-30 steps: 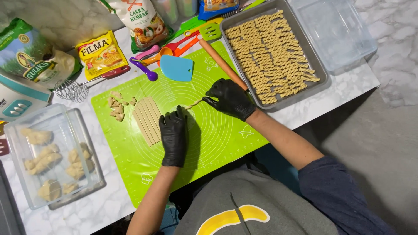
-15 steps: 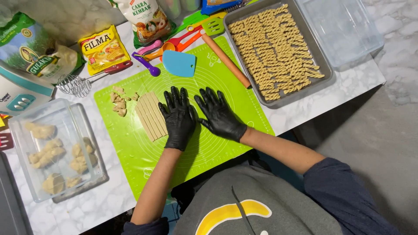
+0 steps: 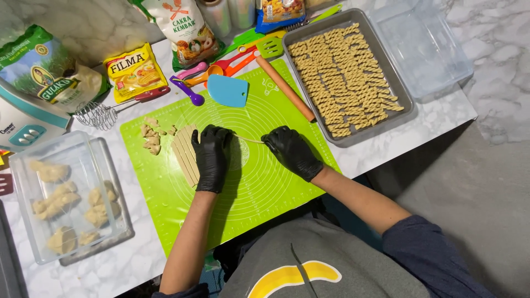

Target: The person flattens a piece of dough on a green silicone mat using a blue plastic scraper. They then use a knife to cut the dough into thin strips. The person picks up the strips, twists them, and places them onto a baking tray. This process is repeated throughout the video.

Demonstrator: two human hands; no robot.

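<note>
Currently both hands, in black gloves, work on one thin dough strand point(image 3: 248, 139) over the green silicone mat point(image 3: 265, 193), near the middle of the surface. Left hand point(image 3: 211, 157) lies flat, fingers spread, palm down; its fingertips press one end of the strand, and its outer edge rests just beside the row of cut dough strips point(image 3: 185, 154). Right hand point(image 3: 290, 150) is curled loosely, fingertips on the other end of the strand; whether it pinches or only presses, cannot tell. Strand runs straight between the two hands, apart from the strip row.

Judgement for doing the step well: keep pressure light and even at both ends so the strand does not thin out or tear at the middle. Move the hands in opposite directions, so the twist spreads evenly. Keep the left palm off the neighbouring strips, which could smear or stick together.

Nearby: dough scraps point(image 3: 150, 135) toward the mat's far left corner; baking tray point(image 3: 406, 94) of twisted pieces at the far right edge; rolling pin point(image 3: 284, 88) beside it.
</note>
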